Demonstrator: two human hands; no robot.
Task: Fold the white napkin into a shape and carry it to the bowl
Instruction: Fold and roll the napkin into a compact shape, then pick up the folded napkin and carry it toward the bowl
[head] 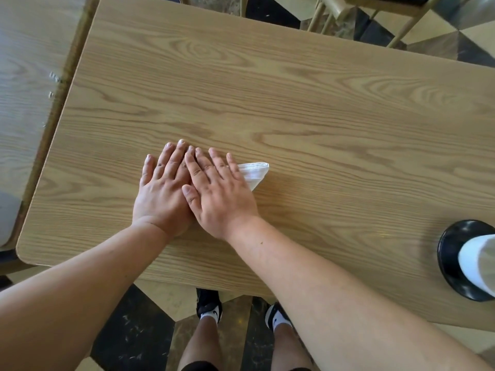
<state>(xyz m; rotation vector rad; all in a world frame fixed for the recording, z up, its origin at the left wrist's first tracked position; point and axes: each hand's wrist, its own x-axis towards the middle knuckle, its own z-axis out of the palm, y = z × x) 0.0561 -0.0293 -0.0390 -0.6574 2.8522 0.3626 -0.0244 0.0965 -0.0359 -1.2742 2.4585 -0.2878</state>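
Both hands flat, grip wide: left hand (pixel 160 194), right hand (pixel 219 194) overlapping, pressing folded napkin (pixel 254 174) onto tabletop (pixel 294 103); black bowl (pixel 452 261) near right edge.

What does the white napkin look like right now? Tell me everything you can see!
The white napkin lies flat on the wooden table, folded so a pointed corner sticks out to the right. It looks like thin cloth or paper, with stacked layers showing along its top edge. Most of it is hidden under the right hand and left hand, which press down flat on it, overlapping each other.
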